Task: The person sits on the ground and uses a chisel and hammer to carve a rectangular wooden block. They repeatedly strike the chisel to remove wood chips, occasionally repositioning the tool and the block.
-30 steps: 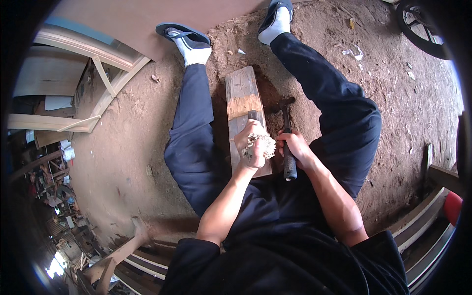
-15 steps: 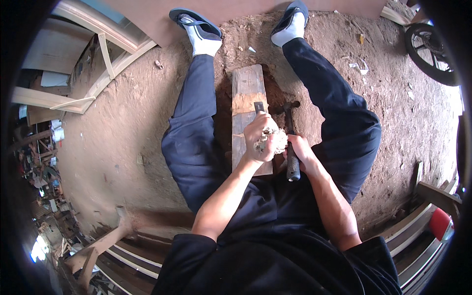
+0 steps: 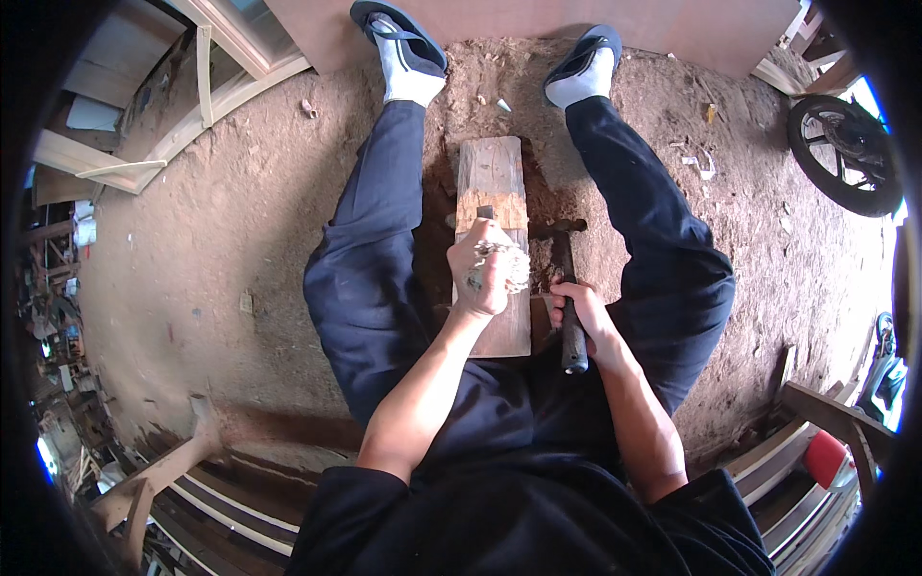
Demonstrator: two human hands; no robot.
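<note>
My left hand (image 3: 478,272) is closed around a chisel, whose dark blade (image 3: 485,211) points away from me onto the board. The top of the chisel's handle (image 3: 509,269) is pale, splayed and frayed, sticking out beside my thumb. Under it lies a grey weathered wooden board (image 3: 492,165) between my legs, with a band of fresh, lighter wood cut across it. To the right of the board, my right hand (image 3: 584,309) grips a hammer (image 3: 572,344) by its dark handle. The hammer's head (image 3: 569,226) is on the far side, beside the board.
My feet in sandals rest on bare earth near a brown panel (image 3: 538,24). Wooden frames (image 3: 144,171) stand at the left, and a black spoked wheel (image 3: 836,154) at the far right. Behind me are slatted wooden benches (image 3: 230,523) and a red object (image 3: 828,459).
My left hand has shifted the chisel leftward over the board's cut band. My right hand, with the hammer, has drawn apart from the chisel handle. The whole view has shifted slightly.
</note>
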